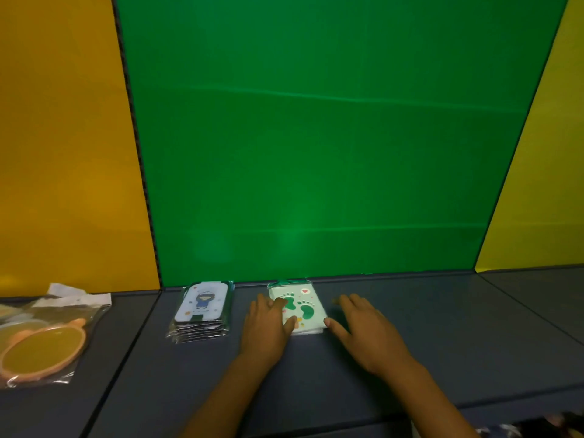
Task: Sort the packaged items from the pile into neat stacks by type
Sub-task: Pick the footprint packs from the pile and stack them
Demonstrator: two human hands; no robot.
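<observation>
From the head camera, both forearms reach forward over a dark grey table point(410, 311). The left hand point(268, 324) lies flat with straight fingers on the left part of a pale green packet printed with footprints point(305, 306), its thumb resting on the packet's near edge. The right hand point(363, 327) is spread open just to the right of that packet, its thumb tip touching the near right corner and its fingers flat on the table. The packet tops a small stack between the two hands, close to the green back wall point(316, 137). Left of the left hand sits a stack of wrapped white cards with a cartoon figure point(202, 309). Well to the left lie orange round mirrors in clear bags point(44, 346).
</observation>
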